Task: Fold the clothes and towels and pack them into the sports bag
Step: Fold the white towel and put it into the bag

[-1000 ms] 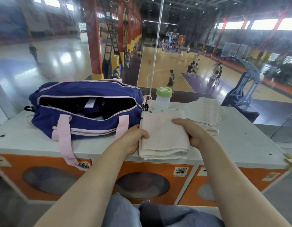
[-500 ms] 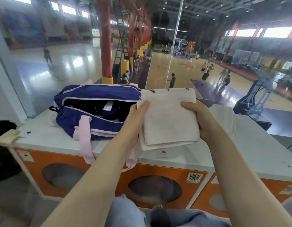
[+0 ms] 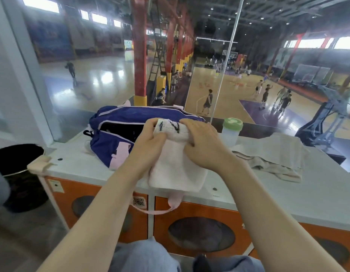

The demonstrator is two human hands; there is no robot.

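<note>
A folded white towel hangs in front of the open blue sports bag, its top edge bent over and showing black marks. My left hand grips the towel's top left and my right hand grips its top right, both just in front of the bag's unzipped opening. The bag has pink trim and pink straps, one strap hanging over the counter's front edge. Dark items lie inside the bag. A second, beige towel lies loosely spread on the white counter to the right.
A clear bottle with a green lid stands behind my right hand, right of the bag. A glass wall runs along the counter's far edge. A black bin stands left of the counter. Orange cabinet fronts lie below.
I have lowered the white towel from held-up height toward the bag's opening and bent its top edge over. The view has shifted left, so the bag sits nearer the centre.
</note>
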